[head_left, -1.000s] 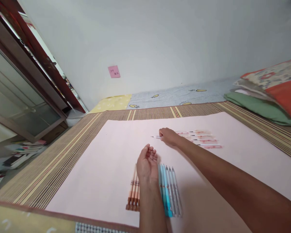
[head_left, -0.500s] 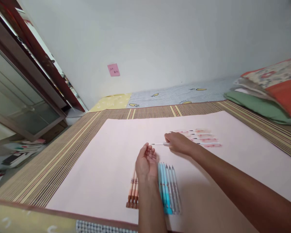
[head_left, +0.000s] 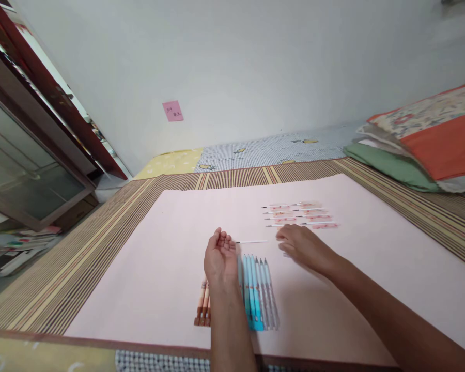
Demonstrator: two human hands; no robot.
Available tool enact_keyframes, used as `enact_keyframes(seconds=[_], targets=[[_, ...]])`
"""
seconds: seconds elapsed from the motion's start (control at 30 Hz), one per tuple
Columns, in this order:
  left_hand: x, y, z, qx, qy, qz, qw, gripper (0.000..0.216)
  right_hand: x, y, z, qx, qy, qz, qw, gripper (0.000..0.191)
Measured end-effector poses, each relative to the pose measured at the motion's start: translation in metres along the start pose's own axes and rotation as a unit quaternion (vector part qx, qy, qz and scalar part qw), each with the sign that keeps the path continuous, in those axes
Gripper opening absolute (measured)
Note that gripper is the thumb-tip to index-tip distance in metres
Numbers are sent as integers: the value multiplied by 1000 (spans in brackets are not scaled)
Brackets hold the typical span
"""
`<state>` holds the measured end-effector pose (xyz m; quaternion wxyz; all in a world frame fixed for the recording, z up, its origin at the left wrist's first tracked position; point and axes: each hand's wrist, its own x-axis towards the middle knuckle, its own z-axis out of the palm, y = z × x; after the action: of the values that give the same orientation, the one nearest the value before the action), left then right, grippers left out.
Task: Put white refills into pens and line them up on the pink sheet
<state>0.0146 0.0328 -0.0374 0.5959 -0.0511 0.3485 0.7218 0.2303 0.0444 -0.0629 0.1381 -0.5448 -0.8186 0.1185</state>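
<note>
- Pink sticky note (head_left: 172,111) on the wall: handwritten marks present, too small to read.
- Pens and refills on the pink sheet: printing blurred, nothing legible.

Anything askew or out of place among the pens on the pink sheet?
One thin white refill lies alone, crosswise, between the left hand and right hand, apart from the refill rows and blue pens. Nothing spilled or broken.

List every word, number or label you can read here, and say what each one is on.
Pink sticky note on the wall: handwritten marks, too small and blurred to read.
Pink pens on the sheet: printed pattern, no legible text.
Blue pens beside the left hand: no readable print.
Brown pens: small marks, unreadable.
Books on the floor: covers too blurred to read.
</note>
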Motion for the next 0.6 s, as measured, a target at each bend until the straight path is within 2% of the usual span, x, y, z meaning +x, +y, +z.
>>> enact_keyframes(seconds=[0.07, 0.17, 0.23, 0.3, 0.4, 0.5, 0.6], targets=[[-1, 0, 1, 7, -1, 0, 1000, 8, 17, -17, 10, -31, -11, -38, 999, 10], [-2, -2, 1, 15, -4, -12, 1000, 8, 39, -36, 29, -48, -23, -47, 997, 12], [-2, -3, 2, 16, -8, -17, 1000, 9, 46, -39, 33, -52, -20, -36, 998, 13], [-1, -3, 2, 16, -11, -19, 1000, 9, 44, -32, 25, -47, -9, -14, 999, 13], [-2, -2, 3, 19, -14, -24, 999, 10, 23, -6, -4, -34, 24, 47, 998, 14], [-3, -5, 5, 24, -14, -29, 999, 11, -13, 24, -32, -30, 53, 120, 991, 13], [-3, -11, 6, 38, -18, -37, 998, 10, -48, 45, -39, -25, 35, 224, 974, 16]])
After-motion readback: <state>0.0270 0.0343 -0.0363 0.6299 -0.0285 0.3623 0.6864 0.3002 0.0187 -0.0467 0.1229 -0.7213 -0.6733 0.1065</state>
